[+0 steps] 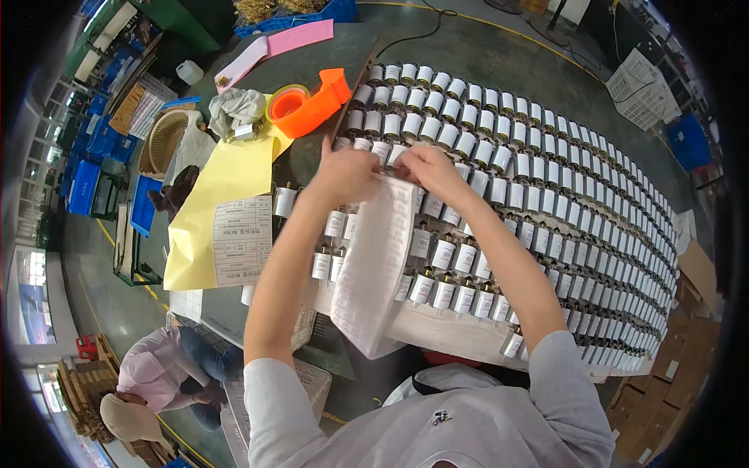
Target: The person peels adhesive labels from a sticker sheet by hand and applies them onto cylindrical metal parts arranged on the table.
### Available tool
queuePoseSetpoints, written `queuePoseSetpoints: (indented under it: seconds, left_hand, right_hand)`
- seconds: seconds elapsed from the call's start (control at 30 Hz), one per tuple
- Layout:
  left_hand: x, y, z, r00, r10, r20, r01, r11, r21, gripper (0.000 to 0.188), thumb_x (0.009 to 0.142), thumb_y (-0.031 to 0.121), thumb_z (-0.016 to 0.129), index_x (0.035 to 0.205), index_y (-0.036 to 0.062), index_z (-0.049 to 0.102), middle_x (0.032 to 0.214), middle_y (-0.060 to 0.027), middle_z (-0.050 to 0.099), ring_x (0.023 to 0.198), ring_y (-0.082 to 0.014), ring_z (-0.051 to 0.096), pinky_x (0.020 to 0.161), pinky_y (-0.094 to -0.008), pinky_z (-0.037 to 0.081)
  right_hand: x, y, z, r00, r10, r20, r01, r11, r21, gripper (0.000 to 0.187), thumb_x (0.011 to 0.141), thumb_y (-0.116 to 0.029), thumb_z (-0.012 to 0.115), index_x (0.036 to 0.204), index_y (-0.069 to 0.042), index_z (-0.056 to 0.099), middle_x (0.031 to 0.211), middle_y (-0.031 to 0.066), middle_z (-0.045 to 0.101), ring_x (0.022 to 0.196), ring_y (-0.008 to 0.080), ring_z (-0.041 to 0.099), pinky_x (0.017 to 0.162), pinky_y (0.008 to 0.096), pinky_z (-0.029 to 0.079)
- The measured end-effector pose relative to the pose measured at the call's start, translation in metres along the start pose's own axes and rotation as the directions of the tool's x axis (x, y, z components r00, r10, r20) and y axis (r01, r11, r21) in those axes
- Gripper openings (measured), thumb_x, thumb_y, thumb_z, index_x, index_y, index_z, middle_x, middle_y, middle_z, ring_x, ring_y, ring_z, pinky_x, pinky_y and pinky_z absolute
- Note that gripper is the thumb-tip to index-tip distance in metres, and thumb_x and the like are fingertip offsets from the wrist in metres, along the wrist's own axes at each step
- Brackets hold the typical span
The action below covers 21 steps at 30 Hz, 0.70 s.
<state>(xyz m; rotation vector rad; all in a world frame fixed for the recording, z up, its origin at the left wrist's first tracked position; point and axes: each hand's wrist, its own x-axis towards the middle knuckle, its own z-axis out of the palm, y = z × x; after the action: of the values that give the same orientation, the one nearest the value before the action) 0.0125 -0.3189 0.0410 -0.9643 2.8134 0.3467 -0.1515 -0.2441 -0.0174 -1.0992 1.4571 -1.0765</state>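
A long white printed sheet (373, 261) hangs down in front of me, its upper end at my hands and its lower end past the table's front edge. My left hand (347, 175) is closed at the sheet's upper left, slightly blurred. Just right of it, my right hand (431, 170) has its fingers pinched together above the sheet's top edge; whatever they hold is hidden. Around both hands stand rows of small metal cylinders (443, 253) with white labels and brass-coloured ends. One more cylinder (284, 201) stands apart, left of my left forearm.
An orange tape dispenser (312, 105), a grey cloth (234, 109) and a yellow printed sheet (222, 210) lie at the left. White crates (312, 382) stand below the table's front left. Another person (160, 374) bends down there. Cardboard boxes (679, 351) are at the right.
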Motion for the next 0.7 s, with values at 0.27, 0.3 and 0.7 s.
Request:
queuePoseSetpoints:
  seconds: [0.27, 0.3, 0.7]
  left_hand:
    - [-0.027, -0.014, -0.006, 1.000, -0.009, 0.023, 0.023, 0.699, -0.715, 0.022, 0.078, 0.006, 0.064, 0.097, -0.0034, 0.058, 0.078, -0.0014, 0.059, 0.073, -0.0074, 0.053, 0.066, -0.0242, 0.045]
    - [-0.028, -0.014, -0.004, 1.000, 0.012, 0.003, -0.006, 0.684, -0.730, 0.022, 0.077, 0.010, 0.064, 0.093, -0.0043, 0.059, 0.074, -0.0031, 0.059, 0.070, -0.0083, 0.052, 0.065, -0.0249, 0.044]
    - [-0.033, -0.014, 0.017, 0.957, 0.122, 0.262, 0.075, 0.771, -0.632, 0.019, 0.081, 0.016, 0.060, 0.086, -0.0026, 0.063, 0.074, -0.0045, 0.062, 0.072, -0.0068, 0.054, 0.065, -0.0244, 0.044]
  right_hand:
    - [-0.026, -0.050, -0.014, 0.970, -0.102, 0.221, 0.141, 0.975, -0.169, 0.027, 0.090, -0.020, 0.047, 0.092, 0.001, 0.064, 0.083, 0.0036, 0.064, 0.078, 0.0090, 0.057, 0.072, 0.0250, 0.046]
    - [-0.026, -0.053, -0.014, 0.976, -0.075, 0.203, 0.126, 0.960, -0.252, 0.024, 0.088, -0.020, 0.051, 0.090, 0.000, 0.064, 0.081, 0.0040, 0.064, 0.077, 0.0098, 0.058, 0.071, 0.0253, 0.046]
    - [-0.011, -0.024, -0.023, 0.933, -0.301, -0.195, 0.316, 0.948, 0.046, 0.021, 0.080, -0.022, 0.062, 0.082, -0.001, 0.060, 0.070, 0.0049, 0.061, 0.064, 0.0118, 0.058, 0.058, 0.0246, 0.045]
